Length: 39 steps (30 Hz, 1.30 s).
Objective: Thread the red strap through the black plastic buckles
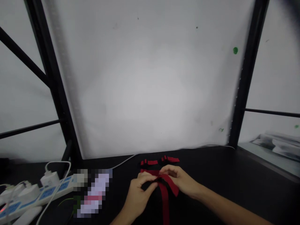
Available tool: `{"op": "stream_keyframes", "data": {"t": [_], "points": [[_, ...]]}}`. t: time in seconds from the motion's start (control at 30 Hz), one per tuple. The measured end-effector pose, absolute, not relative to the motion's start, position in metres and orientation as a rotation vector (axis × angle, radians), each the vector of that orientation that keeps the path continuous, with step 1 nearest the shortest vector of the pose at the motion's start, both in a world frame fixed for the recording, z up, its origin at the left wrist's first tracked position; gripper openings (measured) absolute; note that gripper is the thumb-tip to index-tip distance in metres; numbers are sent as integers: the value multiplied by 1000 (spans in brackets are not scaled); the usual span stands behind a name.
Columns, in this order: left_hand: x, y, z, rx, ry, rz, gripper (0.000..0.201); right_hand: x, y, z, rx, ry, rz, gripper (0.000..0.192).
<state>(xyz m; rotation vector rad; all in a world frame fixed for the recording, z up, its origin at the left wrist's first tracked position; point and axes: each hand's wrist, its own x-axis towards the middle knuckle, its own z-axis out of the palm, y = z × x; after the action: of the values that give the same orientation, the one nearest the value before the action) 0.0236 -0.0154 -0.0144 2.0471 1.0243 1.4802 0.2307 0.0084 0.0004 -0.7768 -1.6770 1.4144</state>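
Note:
A red strap (pixel 165 203) is pinched between the fingers of my left hand (pixel 138 193) and my right hand (pixel 181 181), low in the middle of the head view. One length hangs down toward the near edge, while a shorter end curves over to the right below my right fingers. A small dark part shows between the fingertips, too hidden to name. Just behind my left hand lies more red strap (pixel 150 171); whether it joins the held piece I cannot tell. Farther back sit two folded red straps with black buckles, one on the left (pixel 148 162) and one on the right (pixel 170 159).
Left on the black table (pixel 211 168) is a power strip (pixel 48 193) with white plugs and cables, beside a blurred-out object (pixel 95 193). A thin cable runs along the white back wall (pixel 152 93). Black frame posts rise at both sides; a glass-like panel (pixel 269 159) is at right.

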Motion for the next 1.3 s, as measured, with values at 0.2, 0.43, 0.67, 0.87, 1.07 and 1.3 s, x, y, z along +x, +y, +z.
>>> {"op": "stream_keyframes", "data": {"t": [0.2, 0.43, 0.67, 0.87, 1.07, 1.3], "points": [[23, -20, -13, 2312, 1046, 1451, 13, 210, 25, 3, -700, -1399, 1353, 37], [28, -28, -7, 2771, 959, 1073, 28, 221, 83, 46, -1022, -1892, 881, 38], [27, -34, -8, 2809, 992, 937, 25, 198, 71, -7, -1250, -2201, 610, 5], [27, -39, -3, 2764, 1046, 885, 19, 243, 108, 8, -1440, -2150, 321, 36], [27, -34, 0, 2726, 1095, 896, 16, 274, 131, 7, -1342, -2325, 397, 33], [20, -21, -9, 2656, 1180, 1090, 20, 264, 109, 27, -1217, -2311, 319, 25]]}}
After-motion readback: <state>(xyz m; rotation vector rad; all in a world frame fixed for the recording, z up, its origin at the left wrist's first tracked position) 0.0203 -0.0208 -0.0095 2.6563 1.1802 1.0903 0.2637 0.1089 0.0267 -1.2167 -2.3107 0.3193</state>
